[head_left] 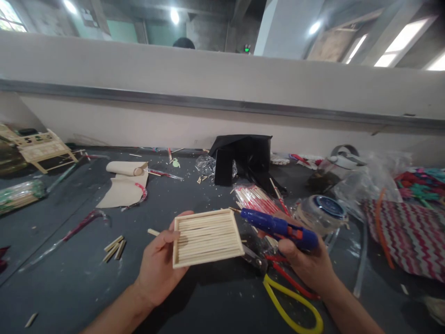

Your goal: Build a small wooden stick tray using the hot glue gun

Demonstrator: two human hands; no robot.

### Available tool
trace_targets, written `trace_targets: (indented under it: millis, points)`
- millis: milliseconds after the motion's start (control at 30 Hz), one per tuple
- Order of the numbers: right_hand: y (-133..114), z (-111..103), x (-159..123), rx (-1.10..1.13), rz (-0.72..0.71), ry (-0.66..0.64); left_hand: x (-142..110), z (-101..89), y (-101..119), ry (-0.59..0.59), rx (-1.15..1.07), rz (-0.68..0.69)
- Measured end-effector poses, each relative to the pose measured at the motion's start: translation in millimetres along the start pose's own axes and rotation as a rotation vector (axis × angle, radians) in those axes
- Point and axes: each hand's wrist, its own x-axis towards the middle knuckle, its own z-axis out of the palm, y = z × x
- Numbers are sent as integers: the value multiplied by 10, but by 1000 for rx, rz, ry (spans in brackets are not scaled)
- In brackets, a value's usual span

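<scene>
My left hand (160, 260) grips the left end of a small shallow tray of wooden sticks (208, 239), thumb over its rim. The tray is tilted toward me, and a raised stick border runs round its slatted floor. In my right hand (306, 264) is a blue glue gun (278, 227), held about its body with the fingers partly hidden. Its metal tip points left, at the tray's upper right corner; whether it touches cannot be made out. Below the glue gun lie pliers (255, 260) with red handles, beside a yellow loop handle (295, 301).
Several short stick pieces (114, 249) lie left of the tray. Farther back are brown paper (121, 188), a black phone-like slab (224, 167) and packaged sticks (255, 199). A clear jar (320, 213) and a zigzag-patterned cloth (410, 236) are at right. A small wooden chair model (45, 148) stands far left.
</scene>
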Motion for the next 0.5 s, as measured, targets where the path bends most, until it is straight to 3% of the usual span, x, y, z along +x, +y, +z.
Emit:
trace_targets:
  millis: [267, 500]
  points:
    - [37, -24, -11, -26, -106, 79, -26, -27, 2, -89, 5, -10]
    - [0, 17, 39, -175, -110, 39, -31, -5, 1, -92, -8, -33]
